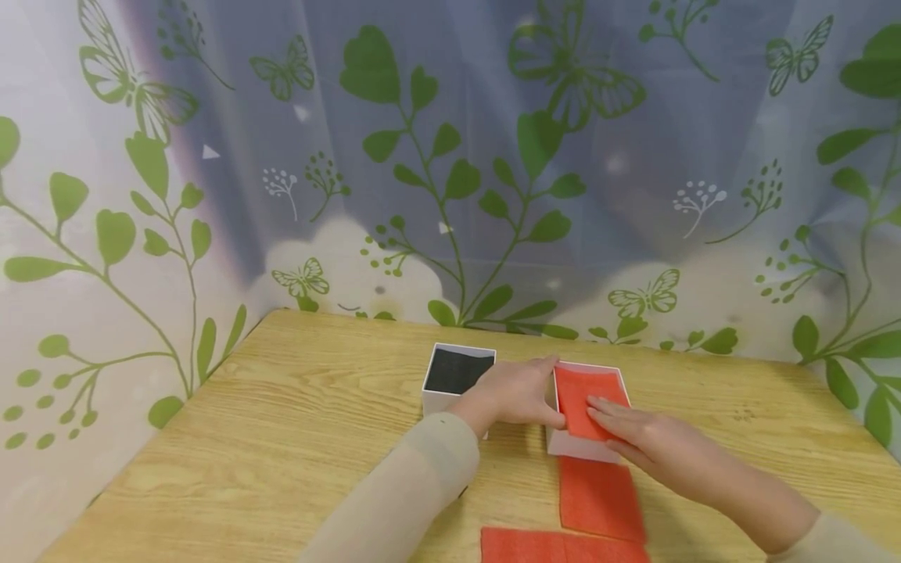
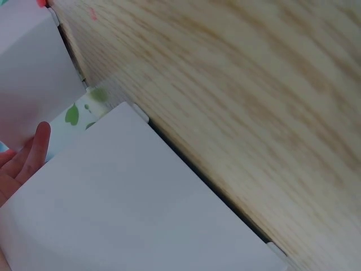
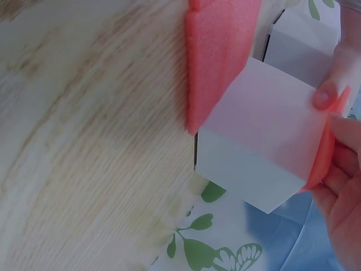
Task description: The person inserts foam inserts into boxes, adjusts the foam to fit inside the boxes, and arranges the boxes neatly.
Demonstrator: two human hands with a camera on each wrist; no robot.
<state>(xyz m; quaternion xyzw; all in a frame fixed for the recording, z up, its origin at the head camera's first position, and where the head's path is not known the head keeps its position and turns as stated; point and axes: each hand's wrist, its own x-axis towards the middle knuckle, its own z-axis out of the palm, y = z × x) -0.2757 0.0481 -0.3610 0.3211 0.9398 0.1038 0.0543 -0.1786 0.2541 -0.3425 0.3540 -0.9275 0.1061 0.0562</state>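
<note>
My left hand [image 1: 512,392] spans the left side of a white open-topped box [image 1: 583,449]. Its thumb lies at the front left corner by the rim, and its fingers reach the back corner. A red cloth [image 1: 573,391] lines the opening of that box. The fingers of my right hand [image 1: 658,442] lie nearly straight on the cloth by the right rim. In the right wrist view the edge of the cloth [image 3: 322,164] shows along the rim. A second white box [image 2: 135,197] with black cloth [image 1: 459,370] inside stands to the left, under my left wrist.
Several red cloth pieces lie on the wooden table [image 1: 281,438]: one piece [image 1: 601,500] directly before the box, another piece [image 1: 556,546] at the lower frame edge. Behind the table hangs a curtain [image 1: 464,258] with green leaves and butterflies.
</note>
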